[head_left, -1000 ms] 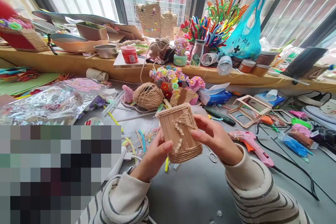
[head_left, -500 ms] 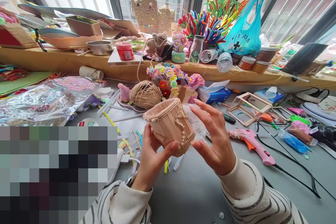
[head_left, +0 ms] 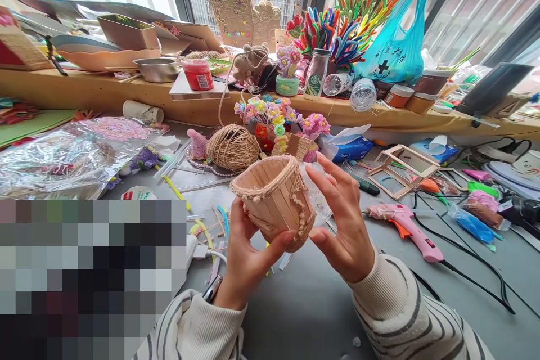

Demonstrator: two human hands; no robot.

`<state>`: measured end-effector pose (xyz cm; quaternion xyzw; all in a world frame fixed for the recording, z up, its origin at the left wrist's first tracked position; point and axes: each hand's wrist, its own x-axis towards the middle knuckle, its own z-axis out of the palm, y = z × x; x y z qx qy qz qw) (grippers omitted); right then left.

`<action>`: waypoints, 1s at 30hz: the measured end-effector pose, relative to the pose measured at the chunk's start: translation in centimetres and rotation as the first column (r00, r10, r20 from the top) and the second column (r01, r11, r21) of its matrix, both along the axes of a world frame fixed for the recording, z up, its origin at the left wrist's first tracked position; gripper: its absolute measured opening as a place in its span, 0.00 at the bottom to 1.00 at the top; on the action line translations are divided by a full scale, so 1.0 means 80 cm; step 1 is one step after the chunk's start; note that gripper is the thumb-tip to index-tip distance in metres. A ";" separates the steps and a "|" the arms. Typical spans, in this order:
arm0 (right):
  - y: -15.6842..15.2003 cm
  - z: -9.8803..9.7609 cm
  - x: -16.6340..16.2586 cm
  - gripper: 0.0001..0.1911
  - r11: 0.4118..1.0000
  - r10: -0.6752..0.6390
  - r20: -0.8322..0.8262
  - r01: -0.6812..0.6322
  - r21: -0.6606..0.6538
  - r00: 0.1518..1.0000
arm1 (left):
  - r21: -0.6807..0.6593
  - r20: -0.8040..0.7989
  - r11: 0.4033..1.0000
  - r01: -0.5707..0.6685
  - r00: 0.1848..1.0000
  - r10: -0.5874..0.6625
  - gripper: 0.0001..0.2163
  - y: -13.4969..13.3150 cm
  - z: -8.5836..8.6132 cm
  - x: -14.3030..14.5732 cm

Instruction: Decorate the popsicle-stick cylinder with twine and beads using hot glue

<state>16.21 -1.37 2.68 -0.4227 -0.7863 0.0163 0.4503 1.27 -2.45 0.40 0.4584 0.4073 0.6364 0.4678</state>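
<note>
A small pot made of wooden sticks [head_left: 276, 208], with twine round its rim and a knobbly twine trim down its side, is tilted in front of me with its mouth towards me. My left hand [head_left: 248, 253] grips it from the left and below, thumb across the lower front. Beside its right wall, my right hand [head_left: 343, 219] is held with thumb and fingers apart; the thumb tip is close to the lower edge, and I cannot tell whether it touches. A ball of twine [head_left: 234, 148] lies behind the pot.
A pink glue gun [head_left: 407, 230] with a black cord lies to the right, near a wooden stick frame [head_left: 403, 170]. Crochet flowers [head_left: 270, 115] and a blue tissue pack [head_left: 348, 145] stand behind. Plastic-wrapped items [head_left: 71, 149] cover the left. Jars and a turquoise bag [head_left: 396, 48] line the ledge.
The pot has tipped slightly so that more of its inside shows. My left hand keeps its hold, and my right hand stays spread beside it. The view has shifted a little.
</note>
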 end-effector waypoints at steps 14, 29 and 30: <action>0.000 -0.001 -0.003 0.35 1.000 0.020 0.024 -0.020 0.023 1.000 | -0.001 0.004 1.000 0.010 1.000 -0.010 0.29 0.000 0.002 0.000; 0.000 -0.001 -0.004 0.35 0.999 0.005 0.057 -0.008 0.045 0.998 | -0.011 -0.006 1.000 0.018 1.000 -0.018 0.28 -0.001 0.004 -0.001; 0.000 -0.001 -0.004 0.35 0.999 0.004 0.058 -0.007 0.046 0.998 | -0.011 -0.005 1.000 0.020 1.000 -0.020 0.28 -0.001 0.004 -0.001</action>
